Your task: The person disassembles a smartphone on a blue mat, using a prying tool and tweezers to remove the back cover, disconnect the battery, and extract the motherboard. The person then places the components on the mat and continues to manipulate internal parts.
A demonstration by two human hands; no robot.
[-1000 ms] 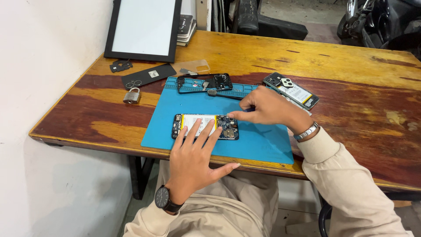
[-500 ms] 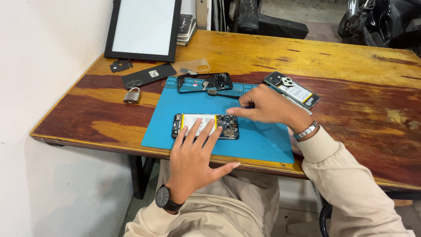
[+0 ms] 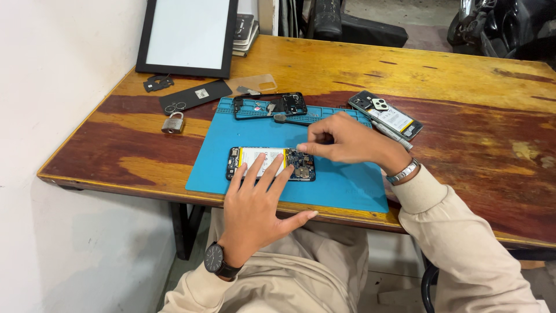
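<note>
Two hands on an opened phone (image 3: 271, 163), blue mat (image 3: 347, 185).
Left hand (image 3: 255, 203): fingers spread flat, pressing phone beneath fingertips, gripping nothing. Right hand (image 3: 347, 139): fingertips pinched at phone's top corner; held part too small to tell.

A phone repair workshop: blue repair mat (image 3: 341, 179), opened phones (image 3: 271, 163), wooden workbench (image 3: 463, 75).

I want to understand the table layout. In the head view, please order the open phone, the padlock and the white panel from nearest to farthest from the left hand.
1. Open phone: under the left hand fingertips, on the blue mat.
2. Padlock: farther left, on bare wood.
3. White panel: far back-left, leaning upright.
</note>
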